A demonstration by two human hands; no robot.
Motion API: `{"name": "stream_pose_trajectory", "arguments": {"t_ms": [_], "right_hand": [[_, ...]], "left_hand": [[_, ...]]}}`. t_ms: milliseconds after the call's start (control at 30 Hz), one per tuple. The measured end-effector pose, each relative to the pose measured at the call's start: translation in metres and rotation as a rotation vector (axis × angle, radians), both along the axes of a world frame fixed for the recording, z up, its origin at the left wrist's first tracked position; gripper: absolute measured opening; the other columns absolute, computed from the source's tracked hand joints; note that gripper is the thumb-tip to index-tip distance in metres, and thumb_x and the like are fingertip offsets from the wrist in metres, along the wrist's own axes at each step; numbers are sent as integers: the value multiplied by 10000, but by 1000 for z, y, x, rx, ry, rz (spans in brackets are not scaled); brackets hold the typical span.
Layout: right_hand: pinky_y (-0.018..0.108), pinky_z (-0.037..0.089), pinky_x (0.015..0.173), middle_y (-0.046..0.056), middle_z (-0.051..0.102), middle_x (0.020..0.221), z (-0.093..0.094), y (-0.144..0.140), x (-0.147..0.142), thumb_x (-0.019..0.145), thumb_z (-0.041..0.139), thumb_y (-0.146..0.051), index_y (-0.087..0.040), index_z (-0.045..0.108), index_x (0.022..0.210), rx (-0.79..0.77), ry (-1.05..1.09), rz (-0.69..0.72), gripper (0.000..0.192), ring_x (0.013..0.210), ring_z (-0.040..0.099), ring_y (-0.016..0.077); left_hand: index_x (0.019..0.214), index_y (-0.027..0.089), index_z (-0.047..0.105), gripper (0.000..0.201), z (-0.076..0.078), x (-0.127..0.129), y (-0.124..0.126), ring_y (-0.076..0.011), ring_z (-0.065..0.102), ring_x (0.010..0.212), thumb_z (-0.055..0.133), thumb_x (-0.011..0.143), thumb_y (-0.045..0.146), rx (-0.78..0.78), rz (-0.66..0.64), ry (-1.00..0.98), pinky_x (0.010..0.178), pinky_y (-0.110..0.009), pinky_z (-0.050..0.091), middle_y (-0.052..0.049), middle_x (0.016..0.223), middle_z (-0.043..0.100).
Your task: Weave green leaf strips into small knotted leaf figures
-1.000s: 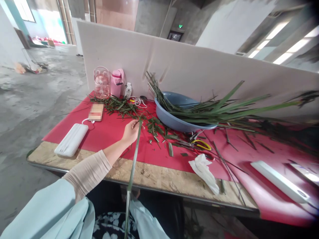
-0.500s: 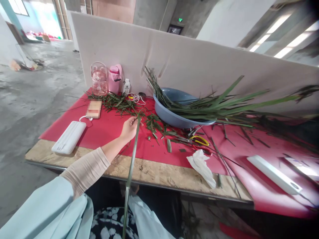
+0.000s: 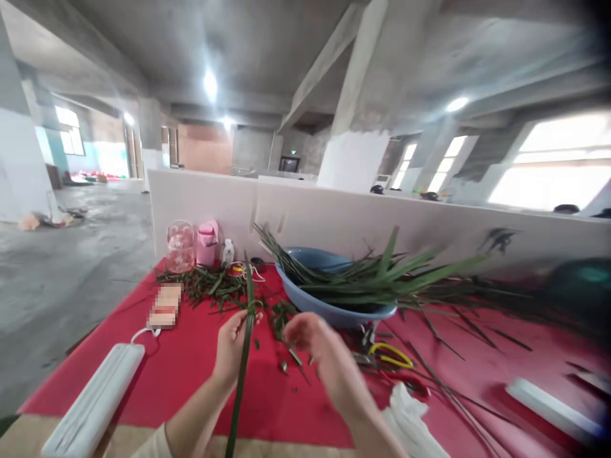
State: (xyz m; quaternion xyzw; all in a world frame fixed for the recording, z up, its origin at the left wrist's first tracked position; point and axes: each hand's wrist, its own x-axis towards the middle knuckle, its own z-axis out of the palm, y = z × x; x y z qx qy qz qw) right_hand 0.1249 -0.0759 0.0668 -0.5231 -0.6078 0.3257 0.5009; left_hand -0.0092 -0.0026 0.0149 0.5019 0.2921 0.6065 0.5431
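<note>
My left hand [image 3: 232, 346] grips a long green leaf strip [image 3: 242, 372] that runs from above my fingers down past the picture's bottom edge. My right hand [image 3: 312, 340] hovers just to the right of it over the red table cover [image 3: 191, 369], blurred by motion, fingers loosely curled with nothing visible in them. A blue basin [image 3: 329, 299] full of long green leaves [image 3: 396, 277] stands behind my hands. Cut leaf pieces [image 3: 210, 289] lie scattered on the red cover.
Yellow-handled scissors [image 3: 389, 356] and a crumpled white tissue [image 3: 415, 426] lie right of my hands. A white power bank [image 3: 93, 404] sits front left. A clear jug [image 3: 180, 247] and pink bottle [image 3: 206, 243] stand by the white partition [image 3: 334, 219].
The camera tilted up, showing the ceiling and hall. My right hand has come into view beside the left. The left hand still holds the leaf strip, now more upright.
</note>
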Motion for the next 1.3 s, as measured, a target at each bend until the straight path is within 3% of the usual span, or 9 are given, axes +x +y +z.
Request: {"name": "stream_pose_trajectory", "arguments": {"t_ms": [100,267,467,633,733,867,1000,1167,1300], "right_hand": [[241,327,503,-12,489,568,-11,23,-25,790,458,-420,-162,519,636,-75,-43,48,307,537,425,106],[239,327,559,-34,459,553,-32,45,-31,670,589,-315,-150,499,577,-156,43,193,210,558,400,98],[240,337,539,-35,454,550,-47,43,-8,617,636,-426,-156,498,599,-128,252,249,303,531,399,91],[221,322,491,-42,437,565,-53,41,-1,678,585,-454,-182,476,727,29,394,96,297,499,389,82],[214,323,504,-34,444,617,-53,40,0,697,583,-414,-180,484,764,49,346,125,264,536,389,81],[226,365,573,-8,485,696,-56,38,-6,729,543,-410,-175,521,803,3,326,214,247,626,434,102],[255,387,700,9,526,742,-62,39,-13,741,522,-396,-180,564,807,-47,403,300,229,727,477,129],[242,382,576,-4,479,645,-73,42,-23,733,508,-476,-177,564,758,-54,403,224,305,583,424,106],[237,386,566,2,486,645,-79,42,-26,767,422,-528,-165,556,778,-1,317,189,387,593,432,110]], "left_hand": [[844,182,645,193,-4,-5,1,-184,609,761,547,690,244,56,112,144,751,-293,450,-53,808,680],[876,209,653,222,-8,-5,0,-193,607,805,494,727,248,98,185,297,763,-301,449,-38,845,678],[885,182,647,255,-9,6,-10,-196,610,802,501,742,335,-9,64,251,745,-300,465,-68,870,674],[848,192,650,249,-10,5,-14,-173,603,680,504,737,361,56,159,387,651,-263,466,-37,751,674],[831,202,658,249,-11,5,-14,-179,601,683,504,733,371,69,214,437,649,-268,460,-33,735,674],[861,186,654,273,-11,7,-15,-172,606,721,559,694,381,-30,156,272,670,-270,467,-43,788,679],[949,159,635,430,-10,10,-15,-133,584,563,630,614,428,-193,57,58,506,-237,456,-38,722,674],[889,161,663,395,-14,9,-15,-145,605,649,673,575,400,-226,24,8,573,-235,469,-61,774,683],[835,153,667,376,-17,10,-15,-175,619,693,689,552,399,-280,-2,-17,632,-275,479,-66,752,683]]}}
